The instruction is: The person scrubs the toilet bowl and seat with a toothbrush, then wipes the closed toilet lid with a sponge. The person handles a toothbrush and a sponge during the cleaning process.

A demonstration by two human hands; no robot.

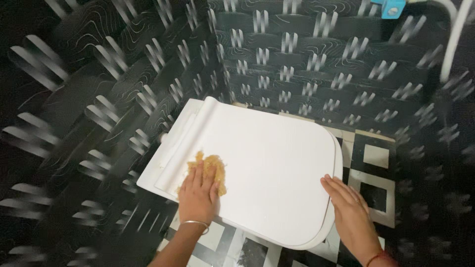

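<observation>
A yellowish, fibrous scrubbing pad [212, 168] lies flat on a closed white toilet lid [267, 168], near the lid's hinge end, pinned under the left hand [198, 195]. The left fingers [200, 175] are stretched out and close together, pressed palm-down on top of the pad rather than curled round it; the pad's ragged, coarse edge shows just beyond the fingertips and beside the thumb-side of the hand. A thin metal bangle [195, 225] circles the left wrist. The lid under the fingers is smooth, glossy and rounded at its corners, with a raised ridge along the hinge side just past the pad. The right hand [349, 210] rests flat on the lid's opposite edge, well apart from the pad, its fingers [336, 188] straight and together, holding nothing; a red thread [377, 257] rings that wrist. Below both wrists lies a floor [376, 163] of black and white square-patterned tiles. Beyond the fingertips rise dark wall tiles [307, 59] with fine wavy lines and pale slanted marks, blurred at the sides of the view. A white pipe [452, 44] runs down the far corner.
</observation>
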